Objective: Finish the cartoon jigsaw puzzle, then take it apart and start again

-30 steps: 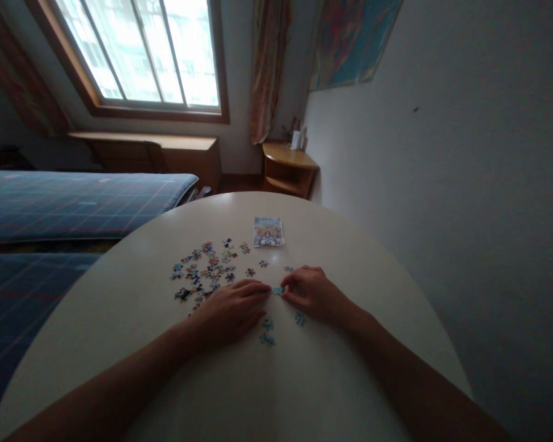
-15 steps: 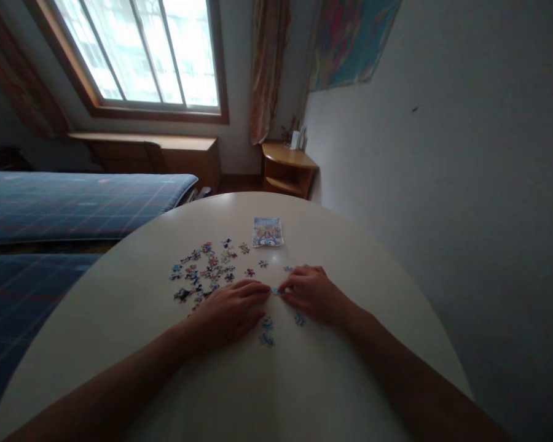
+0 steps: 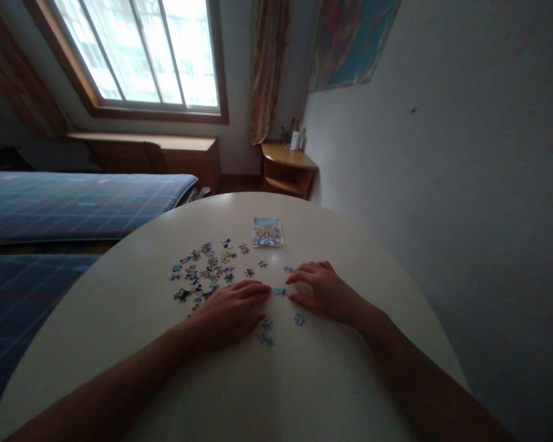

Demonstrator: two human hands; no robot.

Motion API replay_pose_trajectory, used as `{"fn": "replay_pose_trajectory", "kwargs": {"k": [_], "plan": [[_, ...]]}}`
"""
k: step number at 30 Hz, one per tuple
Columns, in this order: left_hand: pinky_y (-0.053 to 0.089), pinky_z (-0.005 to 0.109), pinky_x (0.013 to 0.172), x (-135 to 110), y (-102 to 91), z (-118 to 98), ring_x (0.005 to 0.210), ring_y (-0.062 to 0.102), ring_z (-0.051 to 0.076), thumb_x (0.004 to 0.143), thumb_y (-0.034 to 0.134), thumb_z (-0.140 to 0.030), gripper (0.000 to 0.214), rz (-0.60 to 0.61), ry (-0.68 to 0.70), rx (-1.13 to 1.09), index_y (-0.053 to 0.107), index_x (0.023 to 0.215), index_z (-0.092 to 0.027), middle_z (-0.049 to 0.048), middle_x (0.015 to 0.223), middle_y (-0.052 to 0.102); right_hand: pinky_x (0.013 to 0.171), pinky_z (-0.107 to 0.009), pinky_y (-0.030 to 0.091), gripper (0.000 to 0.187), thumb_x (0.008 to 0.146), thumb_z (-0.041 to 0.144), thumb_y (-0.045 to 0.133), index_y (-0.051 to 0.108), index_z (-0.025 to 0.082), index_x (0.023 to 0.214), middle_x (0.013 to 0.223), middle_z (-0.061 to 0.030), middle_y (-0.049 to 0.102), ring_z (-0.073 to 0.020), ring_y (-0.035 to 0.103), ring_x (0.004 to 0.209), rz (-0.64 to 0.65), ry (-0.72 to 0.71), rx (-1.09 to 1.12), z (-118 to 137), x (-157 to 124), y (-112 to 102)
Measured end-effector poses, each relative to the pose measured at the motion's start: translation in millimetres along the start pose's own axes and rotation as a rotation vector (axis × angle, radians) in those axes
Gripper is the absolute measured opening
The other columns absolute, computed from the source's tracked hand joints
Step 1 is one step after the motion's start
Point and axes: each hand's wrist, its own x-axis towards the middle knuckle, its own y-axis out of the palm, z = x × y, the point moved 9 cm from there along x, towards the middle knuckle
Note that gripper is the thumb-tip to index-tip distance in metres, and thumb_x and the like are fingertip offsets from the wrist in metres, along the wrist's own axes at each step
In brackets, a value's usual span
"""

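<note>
A small light-blue puzzle piece (image 3: 279, 291) lies flat on the table between my hands. My left hand (image 3: 235, 307) rests on the tabletop with its fingers stretched out, fingertips at the piece's left end and thumb apart below. Just right of the piece is my right hand (image 3: 320, 288), open, with a gap between thumb and fingers and nothing in it. Below are more bluish pieces: an upper one (image 3: 267, 323), a lower one (image 3: 266, 339), and one to the right (image 3: 299, 319). Another puzzle piece (image 3: 288, 269) sits by the right fingertips.
A loose heap of puzzle pieces (image 3: 212, 267) spreads beyond my left hand, partly hidden by it. A printed picture card (image 3: 267, 232) lies farther back on the round white table (image 3: 332, 387). A plaid-covered bed (image 3: 83, 202) stands left; a wall (image 3: 442, 202) is on the right.
My right hand has drawn back slightly to the right and its fingers have come off the light-blue piece, which now shows more fully. My left hand has hardly moved.
</note>
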Motion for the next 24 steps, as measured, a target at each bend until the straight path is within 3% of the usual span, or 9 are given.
{"fn": "replay_pose_trajectory", "kwargs": {"k": [8, 15, 24], "plan": [[0.042, 0.045, 0.11, 0.6, 1.0, -5.1, 0.132, 0.049, 0.025, 0.099, 0.048, -0.035, 0.044, 0.022, 0.02, 0.006, 0.049, 0.141, -0.021, 0.0096, 0.142, 0.055, 0.093, -0.041, 0.033, 0.016, 0.087, 0.031, 0.07, 0.073, 0.027, 0.102, 0.107, -0.0056, 0.07, -0.0225, 0.063, 0.103, 0.012, -0.007, 0.008, -10.3, -2.8, 0.8], [0.051, 0.045, 0.097, -2.7, -9.1, -0.9, 0.112, 0.06, 0.025, 0.1, 0.045, -0.032, 0.028, -0.033, 0.046, 0.079, 0.062, 0.12, -0.02, 0.0079, 0.126, 0.066, 0.095, -0.041, 0.034, 0.018, 0.084, 0.029, 0.073, 0.073, 0.028, 0.102, 0.109, -0.0051, 0.07, -0.0221, 0.063, 0.105, 0.033, 0.028, 0.029, -18.7, -2.3, -1.4], [0.05, 0.044, 0.1, -2.3, -8.2, -2.0, 0.118, 0.058, 0.024, 0.1, 0.046, -0.029, 0.029, -0.016, 0.074, 0.079, 0.059, 0.125, -0.02, 0.0085, 0.129, 0.063, 0.094, -0.04, 0.037, 0.011, 0.087, 0.027, 0.069, 0.076, 0.027, 0.096, 0.104, -0.0052, 0.07, -0.0205, 0.064, 0.098, 0.019, 0.043, 0.024, -22.1, -2.3, 0.4]]}}
